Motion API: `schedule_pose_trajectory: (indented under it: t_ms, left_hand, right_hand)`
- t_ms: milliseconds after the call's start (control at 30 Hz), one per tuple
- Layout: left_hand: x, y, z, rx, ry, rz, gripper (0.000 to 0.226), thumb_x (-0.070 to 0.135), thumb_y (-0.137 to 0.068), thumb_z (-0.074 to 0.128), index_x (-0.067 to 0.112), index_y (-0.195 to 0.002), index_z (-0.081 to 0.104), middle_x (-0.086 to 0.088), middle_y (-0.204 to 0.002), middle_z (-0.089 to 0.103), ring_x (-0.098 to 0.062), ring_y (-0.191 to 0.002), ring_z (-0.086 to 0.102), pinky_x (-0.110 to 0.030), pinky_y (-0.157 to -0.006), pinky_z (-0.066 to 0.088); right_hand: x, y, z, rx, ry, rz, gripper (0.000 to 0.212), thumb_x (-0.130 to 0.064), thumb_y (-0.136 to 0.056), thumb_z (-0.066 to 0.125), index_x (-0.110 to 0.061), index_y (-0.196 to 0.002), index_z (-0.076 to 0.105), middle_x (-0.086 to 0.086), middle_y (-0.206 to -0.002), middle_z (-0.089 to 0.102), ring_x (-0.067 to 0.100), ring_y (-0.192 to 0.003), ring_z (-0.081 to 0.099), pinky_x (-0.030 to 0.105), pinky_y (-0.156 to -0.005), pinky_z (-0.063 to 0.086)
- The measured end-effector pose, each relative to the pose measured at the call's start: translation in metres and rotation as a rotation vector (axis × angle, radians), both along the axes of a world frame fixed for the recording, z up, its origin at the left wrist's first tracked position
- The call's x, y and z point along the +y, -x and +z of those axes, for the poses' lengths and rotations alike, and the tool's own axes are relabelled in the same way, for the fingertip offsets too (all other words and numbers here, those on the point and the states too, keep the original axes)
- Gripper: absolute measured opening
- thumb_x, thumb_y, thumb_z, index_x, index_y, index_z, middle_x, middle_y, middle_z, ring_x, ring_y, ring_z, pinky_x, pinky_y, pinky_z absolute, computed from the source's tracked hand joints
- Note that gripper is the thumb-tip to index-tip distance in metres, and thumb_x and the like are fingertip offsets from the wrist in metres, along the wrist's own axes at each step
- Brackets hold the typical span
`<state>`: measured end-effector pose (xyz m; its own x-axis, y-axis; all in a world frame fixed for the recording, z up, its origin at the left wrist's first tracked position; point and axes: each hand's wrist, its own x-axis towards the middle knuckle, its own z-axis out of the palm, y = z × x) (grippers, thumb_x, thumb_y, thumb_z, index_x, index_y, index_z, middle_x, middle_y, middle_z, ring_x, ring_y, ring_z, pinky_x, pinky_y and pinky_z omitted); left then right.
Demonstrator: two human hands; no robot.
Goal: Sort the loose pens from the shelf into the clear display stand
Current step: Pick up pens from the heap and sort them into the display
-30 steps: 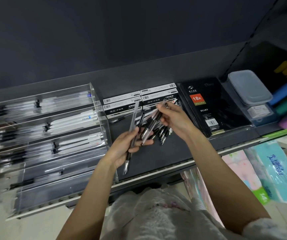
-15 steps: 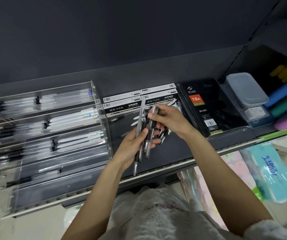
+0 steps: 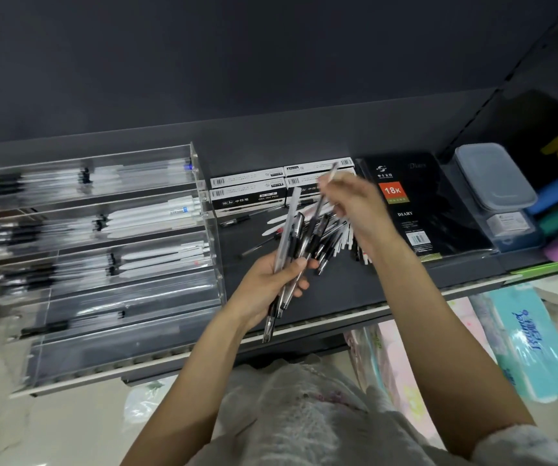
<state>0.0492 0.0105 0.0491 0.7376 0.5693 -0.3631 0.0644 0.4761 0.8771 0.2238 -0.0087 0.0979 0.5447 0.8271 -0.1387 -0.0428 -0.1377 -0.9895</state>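
Pale floor lies below a dark grey shelf (image 3: pixel 338 297) with a white front edge, set against a dark back wall. Nearest the camera, a white fuzzy garment (image 3: pixel 304 415) fills the bottom of the view, and two bare forearms reach up from it toward the shelf. Under the shelf at the right lean tissue packs (image 3: pixel 533 344) in teal and pink wrappers.

At the shelf's front edge, the left hand (image 3: pixel 267 284) grips a bundle (image 3: pixel 287 264) of several pens, fingers curled round the barrels and the thumb across them; the pens stand steeply, tips pointing down past the shelf edge and caps fanning upward. Left of that hand sits the clear stand (image 3: pixel 102 250), stepped in tiers: its upper three tiers hold rows of white and black pens lying sideways, a lower tier holds a few dark ones, and the front tier looks bare.

Just beyond the bundle, loose pens (image 3: pixel 324 237) lie in a pile on the shelf, black and white ones mixed. Above the pile, the right hand (image 3: pixel 355 203) pinches one thin pen (image 3: pixel 329 174) between its fingertips, its end pointing up and back; motion blur softens the fingers.

Farther back stand black-and-white pen boxes (image 3: pixel 250 193), a black diary (image 3: pixel 415 203) with an orange 18K label, and a lidded plastic tub (image 3: pixel 493 176) at the right.
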Motion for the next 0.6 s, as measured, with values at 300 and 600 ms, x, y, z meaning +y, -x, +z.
schedule_pose_trajectory:
  t_ms: [300,600]
  left_hand:
    - [0.008,-0.008,-0.001,-0.278,0.43,0.364,0.021,0.005,-0.098,0.042,0.003,-0.108,0.06,-0.006,-0.093,0.072,-0.017,-0.083,0.072,-0.027,-0.071,0.058]
    - [0.005,-0.027,0.004,-0.36,0.482,0.457,0.032,0.01,-0.101,0.036,-0.003,-0.13,0.045,-0.007,-0.11,0.07,-0.017,-0.101,0.068,-0.033,-0.088,0.055]
  right_hand:
    - [-0.041,0.039,-0.016,-0.069,-0.202,-0.374,0.013,-0.001,-0.079,0.071,-0.013,-0.08,0.066,-0.005,-0.08,0.07,0.008,-0.079,0.064,0.021,-0.076,0.049]
    - [-0.042,0.082,-0.056,-0.338,-0.026,-0.38,0.008,-0.016,-0.081,0.072,-0.018,-0.077,0.066,-0.007,-0.077,0.07,0.009,-0.076,0.066,0.034,-0.075,0.054]
